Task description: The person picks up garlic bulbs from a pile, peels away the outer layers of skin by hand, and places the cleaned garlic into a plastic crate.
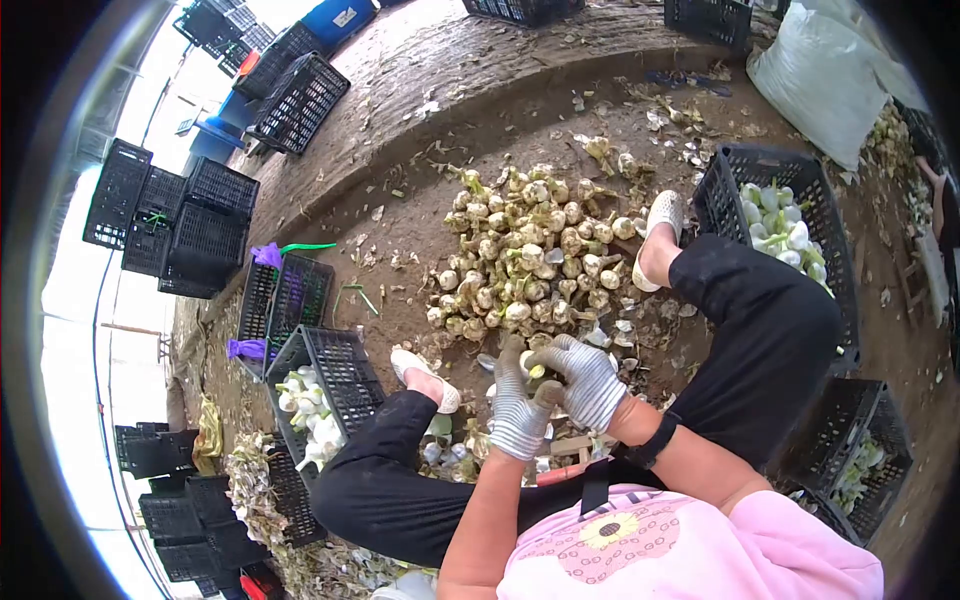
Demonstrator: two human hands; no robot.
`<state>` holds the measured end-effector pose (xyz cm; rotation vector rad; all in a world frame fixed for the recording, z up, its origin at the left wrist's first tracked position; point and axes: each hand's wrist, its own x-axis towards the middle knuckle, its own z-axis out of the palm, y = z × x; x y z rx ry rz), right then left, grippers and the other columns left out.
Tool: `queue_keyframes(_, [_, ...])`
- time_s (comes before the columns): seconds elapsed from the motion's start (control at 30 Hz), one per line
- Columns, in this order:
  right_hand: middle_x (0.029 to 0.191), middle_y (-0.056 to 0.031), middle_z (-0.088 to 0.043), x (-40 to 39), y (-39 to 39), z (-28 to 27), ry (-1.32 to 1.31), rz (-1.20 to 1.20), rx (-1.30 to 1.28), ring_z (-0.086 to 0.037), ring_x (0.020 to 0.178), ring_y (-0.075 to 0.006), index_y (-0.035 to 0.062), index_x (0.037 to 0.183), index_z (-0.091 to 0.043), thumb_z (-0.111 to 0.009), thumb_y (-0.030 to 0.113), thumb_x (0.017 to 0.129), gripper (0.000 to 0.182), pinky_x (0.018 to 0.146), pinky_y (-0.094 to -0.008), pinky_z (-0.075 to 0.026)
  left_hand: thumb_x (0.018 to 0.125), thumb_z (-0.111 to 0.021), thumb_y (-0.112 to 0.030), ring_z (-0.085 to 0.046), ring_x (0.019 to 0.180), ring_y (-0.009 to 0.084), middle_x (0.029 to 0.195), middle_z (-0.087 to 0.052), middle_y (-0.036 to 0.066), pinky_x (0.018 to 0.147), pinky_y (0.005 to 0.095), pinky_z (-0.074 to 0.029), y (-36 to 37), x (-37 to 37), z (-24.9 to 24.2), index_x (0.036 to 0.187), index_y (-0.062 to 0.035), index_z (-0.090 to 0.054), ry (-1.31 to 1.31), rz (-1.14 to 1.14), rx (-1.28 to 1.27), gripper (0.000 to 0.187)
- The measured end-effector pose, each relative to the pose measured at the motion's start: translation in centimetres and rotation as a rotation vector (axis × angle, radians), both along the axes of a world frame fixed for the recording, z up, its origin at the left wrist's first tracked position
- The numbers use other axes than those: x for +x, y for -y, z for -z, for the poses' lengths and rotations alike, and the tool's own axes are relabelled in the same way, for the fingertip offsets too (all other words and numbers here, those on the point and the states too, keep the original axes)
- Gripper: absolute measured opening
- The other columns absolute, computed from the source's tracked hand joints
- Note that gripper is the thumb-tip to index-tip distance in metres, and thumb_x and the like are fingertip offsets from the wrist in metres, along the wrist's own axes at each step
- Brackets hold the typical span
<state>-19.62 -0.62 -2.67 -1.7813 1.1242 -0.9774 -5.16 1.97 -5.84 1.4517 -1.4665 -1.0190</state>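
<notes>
My left hand, in a striped work glove with dirty fingertips, is closed around one side of a garlic bulb. My right hand, gloved the same way, pinches the other side of the bulb. A pale yellow-green spot shows on the bulb between the fingers. Both hands are close together above my lap. Just beyond them, a heap of unpeeled garlic bulbs with dirty skins lies on the ground between my feet. Loose skins are scattered near my hands.
A black crate of whitish bulbs stands beyond my right leg, another crate by my left foot. Stacked black crates are at the far left. A white sack sits at the upper right. Part of another person shows at the right edge.
</notes>
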Motion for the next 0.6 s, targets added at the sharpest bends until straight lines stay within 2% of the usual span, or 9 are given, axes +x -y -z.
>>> queue_keyframes(0.03, [0.084,-0.0132,-0.057,-0.4,0.3,-0.2,-0.011,0.021,-0.065,-0.057,0.076,-0.0318,0.0089,0.098,-0.06,-0.064,0.01,0.071,0.027,0.068,-0.0352,-0.048,0.066,-0.067,-0.059,-0.049,0.103,0.0211,0.114,-0.047,0.014,0.088,0.0301,-0.041,-0.2,0.0,-0.8,0.132,0.0026,-0.026,-0.046,0.035,0.035,0.099])
queue_keyframes(0.07, [0.084,-0.01,-0.059,-0.5,0.8,0.8,0.138,0.012,0.112,-0.059,0.073,-0.0234,0.0057,0.098,-0.06,-0.061,0.012,0.076,0.023,0.066,-0.0321,-0.048,0.066,-0.07,-0.052,-0.049,0.103,0.0209,0.115,-0.047,0.013,0.088,0.0304,-0.041,-0.4,0.0,-1.9,0.132,0.0015,-0.028,-0.154,0.042,0.072,0.095])
queue_keyframes(0.13, [0.084,-0.0061,-0.06,-1.2,0.6,1.1,0.658,0.026,0.7,-0.056,0.072,-0.0131,0.0025,0.099,-0.059,-0.06,0.015,0.08,0.022,0.063,-0.0268,-0.047,0.067,-0.077,-0.038,-0.05,0.103,0.0205,0.117,-0.047,0.013,0.088,0.0308,-0.041,-0.6,0.1,-3.6,0.132,-0.0007,-0.03,-0.37,0.062,0.143,0.089])
queue_keyframes(0.17, [0.084,-0.0038,-0.059,-1.5,0.9,1.7,0.717,-0.031,0.664,-0.053,0.072,-0.0081,0.0011,0.099,-0.058,-0.063,0.02,0.081,0.026,0.062,-0.0222,-0.046,0.064,-0.08,-0.016,-0.051,0.101,0.0202,0.115,-0.048,0.012,0.087,0.0314,-0.043,-0.5,0.7,-3.2,0.13,-0.004,-0.035,-0.157,0.085,0.042,0.081])
queue_keyframes(0.27, [0.082,-0.0029,-0.059,-1.9,0.9,1.2,0.8,-0.06,0.725,-0.053,0.07,-0.008,0.0023,0.099,-0.058,-0.067,0.023,0.079,0.03,0.061,-0.021,-0.045,0.059,-0.082,-0.018,-0.051,0.103,0.0219,0.113,-0.05,0.012,0.088,0.0315,-0.042,-0.8,0.2,-3.7,0.128,-0.0047,-0.038,0.129,0.053,-0.075,0.083])
queue_keyframes(0.3, [0.083,-0.0022,-0.059,-1.8,0.8,1.5,0.739,-0.057,0.719,-0.053,0.073,-0.0074,0.003,0.098,-0.059,-0.069,0.028,0.077,0.034,0.063,-0.0208,-0.045,0.055,-0.082,-0.011,-0.053,0.097,0.0257,0.107,-0.05,0.013,0.084,0.0333,-0.044,-0.7,-0.1,-4.0,0.122,-0.0048,-0.042,0.293,0.049,-0.241,0.078])
queue_keyframes(0.4, [0.084,-0.0019,-0.058,-1.9,0.9,1.1,0.686,-0.028,0.746,-0.052,0.073,-0.0071,0.0017,0.1,-0.058,-0.068,0.027,0.078,0.035,0.062,-0.0206,-0.045,0.053,-0.081,-0.009,-0.053,0.093,0.0295,0.104,-0.05,0.014,0.082,0.0354,-0.044,-0.9,-1.1,-5.2,0.116,-0.0049,-0.045,0.424,0.009,-0.361,0.073])
queue_keyframes(0.5, [0.088,-0.003,-0.06,-1.7,0.8,2.9,0.823,-0.02,0.902,-0.056,0.075,-0.0089,-0.0003,0.103,-0.056,-0.067,0.025,0.078,0.037,0.065,-0.0222,-0.047,0.052,-0.08,-0.008,-0.053,0.092,0.0313,0.104,-0.049,0.015,0.081,0.0369,-0.045,-0.8,-0.9,-5.3,0.112,-0.0053,-0.046,0.474,-0.019,-0.364,0.069])
queue_keyframes(0.6, [0.091,-0.0049,-0.061,-1.2,0.4,3.3,0.999,-0.046,0.939,-0.059,0.08,-0.011,-0.0018,0.106,-0.054,-0.066,0.023,0.08,0.038,0.07,-0.0242,-0.05,0.052,-0.08,-0.008,-0.053,0.093,0.0314,0.104,-0.049,0.016,0.08,0.0373,-0.046,-0.9,-0.5,-5.3,0.112,-0.0049,-0.046,0.528,-0.006,-0.356,0.069])
